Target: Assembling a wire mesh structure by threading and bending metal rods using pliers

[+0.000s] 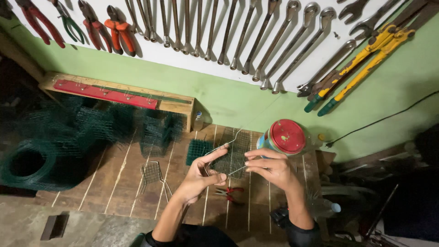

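Your left hand (pixel 200 176) and your right hand (pixel 270 168) meet above the wooden bench (pixel 123 183), and both are closed on the same bent length of thin wire (pixel 222 147). The left thumb and forefinger pinch the wire at its near, lower end, with the other fingers curled beneath. The right hand's fingertips are pressed together on another stretch of the wire, a little to the right of the left hand, so that the two hands are near each other but not touching. From your grip the wire rises away from you and ends in a kinked tip above the bench's far edge.

Directly under your hands lies a flat piece of dark wire mesh (pixel 235 153), and a smaller square of green mesh (pixel 198 151) lies just beside it on the left. Small red-handled pliers (pixel 231 193) rest on the planks below your hands, between your wrists. A little wire basket shape (pixel 152 174) sits on the bench to the left of your left hand. A jar with a red lid (pixel 284 137) stands just beyond your right hand. A roll of green mesh (pixel 29 163) lies well off to the left, and spanners (pixel 256 39) hang in a row on the wall above.
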